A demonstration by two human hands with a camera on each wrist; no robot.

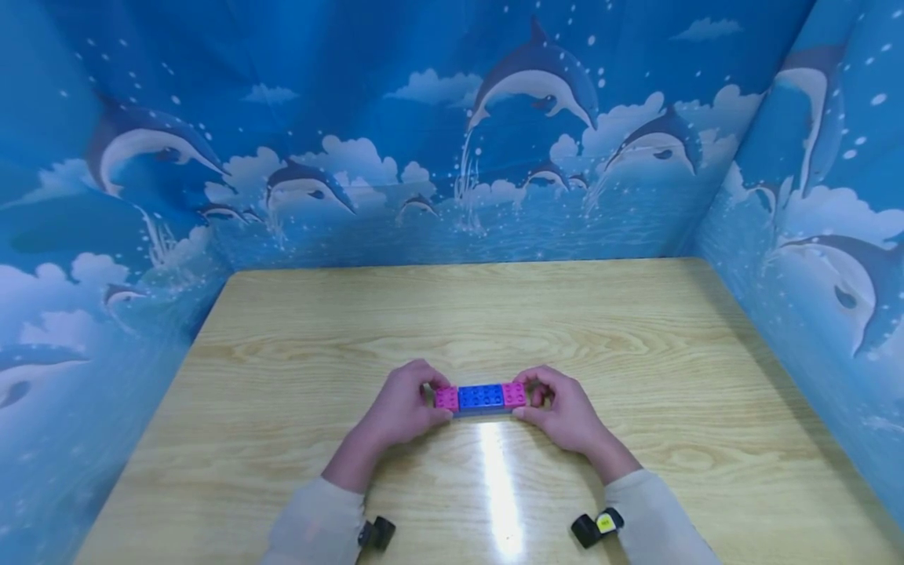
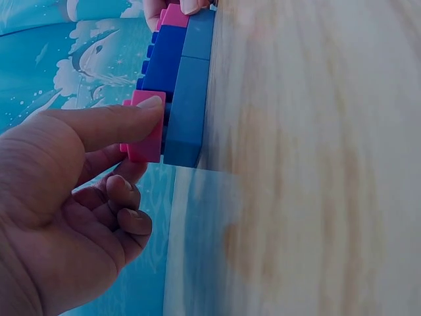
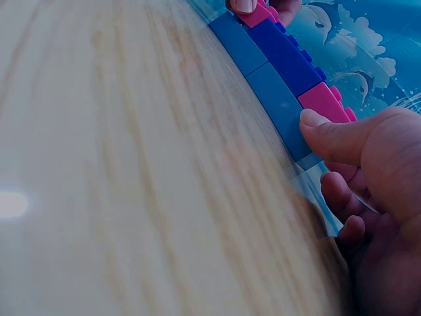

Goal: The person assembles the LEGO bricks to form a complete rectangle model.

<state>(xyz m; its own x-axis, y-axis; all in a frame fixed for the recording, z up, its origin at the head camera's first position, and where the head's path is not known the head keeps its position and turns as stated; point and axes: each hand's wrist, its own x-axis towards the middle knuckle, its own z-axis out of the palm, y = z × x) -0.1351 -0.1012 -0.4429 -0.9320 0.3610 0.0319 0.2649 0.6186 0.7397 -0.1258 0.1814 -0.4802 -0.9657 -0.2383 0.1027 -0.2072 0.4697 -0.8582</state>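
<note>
A row of toy building bricks lies across the wooden table in front of me. On top, a dark blue brick [image 1: 481, 396] sits between a left pink brick [image 1: 447, 399] and a right pink brick [image 1: 514, 395]. Two lighter blue bricks [image 2: 187, 105] lie end to end beneath them. My left hand [image 1: 408, 406] pinches the left pink brick between thumb and fingers; in the left wrist view, a narrow gap shows under that brick. At the other end, my right hand [image 1: 565, 412] grips the row, its thumb against the lower blue brick [image 3: 279, 99] beside the right pink brick.
The wooden table [image 1: 297, 337] reaches back to a blue dolphin-print curtain [image 1: 395, 188], which also hangs along both sides. A bright reflection lies on the tabletop nearer to me. Small black devices [image 1: 377, 534] are worn at both wrists.
</note>
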